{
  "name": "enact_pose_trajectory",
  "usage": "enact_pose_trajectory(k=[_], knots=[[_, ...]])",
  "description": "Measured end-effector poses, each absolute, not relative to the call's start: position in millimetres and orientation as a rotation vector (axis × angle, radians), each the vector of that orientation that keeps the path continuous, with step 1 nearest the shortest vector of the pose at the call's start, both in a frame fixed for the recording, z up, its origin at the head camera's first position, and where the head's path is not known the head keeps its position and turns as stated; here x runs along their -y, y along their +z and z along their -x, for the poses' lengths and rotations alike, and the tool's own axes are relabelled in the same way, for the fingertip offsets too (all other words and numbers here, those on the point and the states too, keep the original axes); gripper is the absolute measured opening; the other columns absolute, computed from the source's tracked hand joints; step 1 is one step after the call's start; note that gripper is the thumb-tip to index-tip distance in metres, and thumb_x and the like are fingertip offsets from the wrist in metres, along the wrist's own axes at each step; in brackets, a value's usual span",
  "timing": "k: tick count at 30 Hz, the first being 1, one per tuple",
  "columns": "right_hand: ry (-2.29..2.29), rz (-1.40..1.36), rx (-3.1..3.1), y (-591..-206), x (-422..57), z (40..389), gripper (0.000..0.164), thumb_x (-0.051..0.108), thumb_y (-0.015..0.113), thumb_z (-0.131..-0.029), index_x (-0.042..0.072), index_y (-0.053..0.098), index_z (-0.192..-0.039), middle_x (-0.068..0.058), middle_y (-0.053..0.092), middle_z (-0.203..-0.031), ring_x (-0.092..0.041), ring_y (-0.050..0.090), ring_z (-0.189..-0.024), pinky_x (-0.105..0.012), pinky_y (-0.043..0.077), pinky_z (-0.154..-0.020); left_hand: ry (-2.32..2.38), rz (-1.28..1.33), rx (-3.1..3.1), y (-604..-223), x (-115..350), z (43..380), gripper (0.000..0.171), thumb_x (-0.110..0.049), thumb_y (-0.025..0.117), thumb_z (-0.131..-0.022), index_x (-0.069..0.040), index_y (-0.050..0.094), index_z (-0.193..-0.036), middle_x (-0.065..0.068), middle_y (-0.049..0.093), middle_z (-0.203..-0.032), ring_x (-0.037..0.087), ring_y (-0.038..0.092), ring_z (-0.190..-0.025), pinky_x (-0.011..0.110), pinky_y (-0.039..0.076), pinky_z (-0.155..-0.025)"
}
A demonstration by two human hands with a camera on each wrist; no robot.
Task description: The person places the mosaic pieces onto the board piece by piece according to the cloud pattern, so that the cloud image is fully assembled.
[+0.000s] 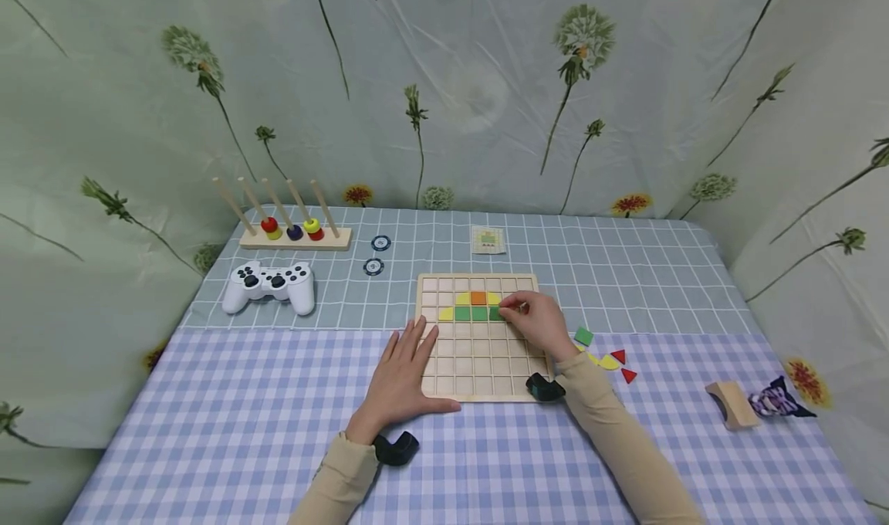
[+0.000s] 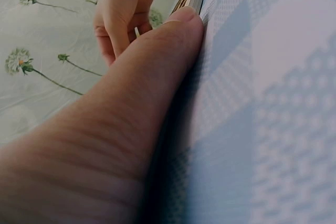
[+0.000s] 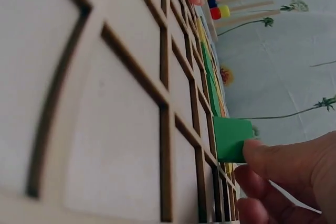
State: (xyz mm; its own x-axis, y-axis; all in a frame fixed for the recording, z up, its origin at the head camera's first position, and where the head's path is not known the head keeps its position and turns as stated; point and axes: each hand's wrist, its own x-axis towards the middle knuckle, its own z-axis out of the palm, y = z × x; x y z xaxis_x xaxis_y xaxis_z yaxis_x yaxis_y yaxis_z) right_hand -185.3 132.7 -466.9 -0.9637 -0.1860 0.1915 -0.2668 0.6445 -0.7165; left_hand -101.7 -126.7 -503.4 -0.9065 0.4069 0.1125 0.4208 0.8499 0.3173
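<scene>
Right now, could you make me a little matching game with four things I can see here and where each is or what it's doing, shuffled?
Column one:
1. Right hand
2. Left hand
3. Controller
4. Wooden arch

Column two:
A. Next to a purple packet
B. Spread at the left side of the board
C. Pinching a green tile
D. In front of the bead rack

Pairs: 1-C, 2-B, 3-D, 4-A

Board [image 1: 479,363] on table [image 1: 208,432], card [image 1: 489,240] behind. Left: gamepad [image 1: 269,284], rack [image 1: 333,241] behind it, chips [image 1: 373,267] right of rack. Right: loose tiles [image 1: 609,363]; farther right, block [image 1: 738,407], then packet [image 1: 774,401].
</scene>
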Motion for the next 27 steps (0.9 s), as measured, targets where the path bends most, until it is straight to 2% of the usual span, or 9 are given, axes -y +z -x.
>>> enact_pose_trajectory(k=[5, 14, 22, 27], knots=[[1.173, -0.349, 2.781, -467, -129, 185, 0.007, 0.015, 0.075, -0.083, 0.010, 0.076, -0.087, 0.000, 0.063, -0.075, -0.015, 0.046, -0.059, -0.030, 0.036, -0.051, -0.517, 0.667, 2.982, -504, 127, 102, 0.122, -0.085, 0.056, -0.062, -0.011, 0.020, -0.152, 0.011, 0.009, -0.158, 0.025, 0.003, -0.143, 0.041, 0.003, -0.115], [1.046, -0.287, 2.828, -468, -125, 182, 0.005, 0.017, 0.076, -0.082, 0.013, 0.076, -0.083, -0.001, 0.064, -0.082, -0.017, 0.055, -0.068, -0.034, 0.043, -0.058, -0.504, 0.669, 2.982, -502, 127, 102, 0.122, -0.084, 0.057, -0.062, -0.011, 0.021, -0.152, 0.012, 0.010, -0.157, 0.025, 0.004, -0.143, 0.041, 0.004, -0.115], [1.115, -0.313, 2.862, -466, -129, 181, 0.008, 0.019, 0.077, -0.080, 0.013, 0.074, -0.084, 0.004, 0.063, -0.077, -0.014, 0.052, -0.066, -0.031, 0.041, -0.058, -0.519, 0.658, 2.993, -502, 127, 102, 0.122, -0.084, 0.058, -0.062, -0.011, 0.020, -0.152, 0.011, 0.009, -0.158, 0.024, 0.002, -0.143, 0.040, 0.002, -0.115], [1.246, -0.351, 2.852, -464, -145, 175, 0.012, 0.020, 0.076, -0.082, 0.010, 0.073, -0.089, 0.002, 0.062, -0.079, -0.016, 0.049, -0.065, -0.030, 0.040, -0.057, -0.519, 0.661, 2.998, -502, 127, 102, 0.123, -0.085, 0.057, -0.062, -0.012, 0.019, -0.152, 0.010, 0.008, -0.158, 0.024, 0.001, -0.143, 0.041, 0.003, -0.115]])
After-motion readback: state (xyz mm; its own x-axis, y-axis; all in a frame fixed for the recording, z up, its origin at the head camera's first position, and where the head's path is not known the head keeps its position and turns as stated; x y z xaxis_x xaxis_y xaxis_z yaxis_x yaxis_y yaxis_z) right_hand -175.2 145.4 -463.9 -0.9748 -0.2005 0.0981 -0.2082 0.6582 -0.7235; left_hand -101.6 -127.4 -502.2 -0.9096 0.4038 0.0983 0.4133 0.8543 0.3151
